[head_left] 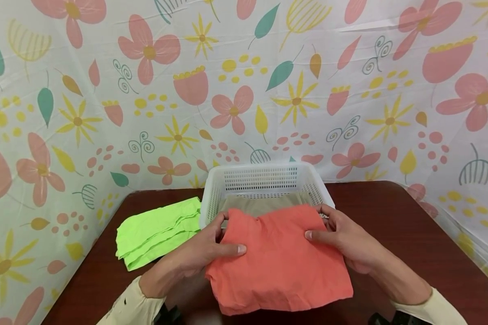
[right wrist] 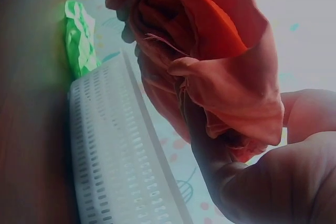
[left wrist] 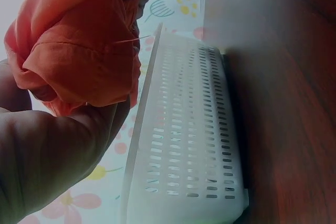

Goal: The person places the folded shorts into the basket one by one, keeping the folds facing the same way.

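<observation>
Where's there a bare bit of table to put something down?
The big bare patch of brown table lies between the white plastic basket and the floral curtain on the right. A slim strip runs left of the green cloth. It's crowded in front of the basket, where the left hand and right hand hold the coral cloth.

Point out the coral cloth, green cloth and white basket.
Coral cloth (head_left: 282, 259): head view, middle of its upper face.
Green cloth (head_left: 159, 229): head view, middle of its upper layer.
White basket (head_left: 261, 179): head view, inside of the far wall.
</observation>
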### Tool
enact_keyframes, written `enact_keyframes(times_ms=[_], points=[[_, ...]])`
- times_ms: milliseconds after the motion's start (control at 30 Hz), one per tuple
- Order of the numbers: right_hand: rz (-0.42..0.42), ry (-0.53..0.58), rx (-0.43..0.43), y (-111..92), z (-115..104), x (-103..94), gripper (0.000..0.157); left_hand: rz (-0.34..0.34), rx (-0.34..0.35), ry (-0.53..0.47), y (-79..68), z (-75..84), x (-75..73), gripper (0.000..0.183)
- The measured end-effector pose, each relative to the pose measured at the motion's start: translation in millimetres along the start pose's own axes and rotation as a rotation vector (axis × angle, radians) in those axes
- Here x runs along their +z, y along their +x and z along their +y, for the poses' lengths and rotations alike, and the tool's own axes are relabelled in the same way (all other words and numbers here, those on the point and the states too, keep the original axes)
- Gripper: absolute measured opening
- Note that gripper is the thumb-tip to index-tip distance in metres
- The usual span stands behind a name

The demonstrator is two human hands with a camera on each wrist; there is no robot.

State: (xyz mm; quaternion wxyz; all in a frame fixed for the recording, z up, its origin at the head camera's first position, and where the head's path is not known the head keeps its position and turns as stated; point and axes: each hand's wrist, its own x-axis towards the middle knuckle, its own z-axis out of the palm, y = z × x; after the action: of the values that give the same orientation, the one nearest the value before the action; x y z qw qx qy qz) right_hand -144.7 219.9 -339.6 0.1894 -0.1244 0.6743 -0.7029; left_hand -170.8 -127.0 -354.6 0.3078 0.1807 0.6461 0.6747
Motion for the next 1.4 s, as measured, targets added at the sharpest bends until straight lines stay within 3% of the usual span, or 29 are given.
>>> enact_keyframes(times_ms=[633, 1400], points=[[-0.049, 0.026, -0.036, 12, -12, -12.6, 0.049, 0.007, 0.010, -0.026, 18.3, 7.3, -12.1, 0.084], [0.027, 0.027, -0.024, 27, -18, -24.4, 0.049, -0.018, 0.061, 0.037, 36.7, 21.0, -17.3, 0.066]])
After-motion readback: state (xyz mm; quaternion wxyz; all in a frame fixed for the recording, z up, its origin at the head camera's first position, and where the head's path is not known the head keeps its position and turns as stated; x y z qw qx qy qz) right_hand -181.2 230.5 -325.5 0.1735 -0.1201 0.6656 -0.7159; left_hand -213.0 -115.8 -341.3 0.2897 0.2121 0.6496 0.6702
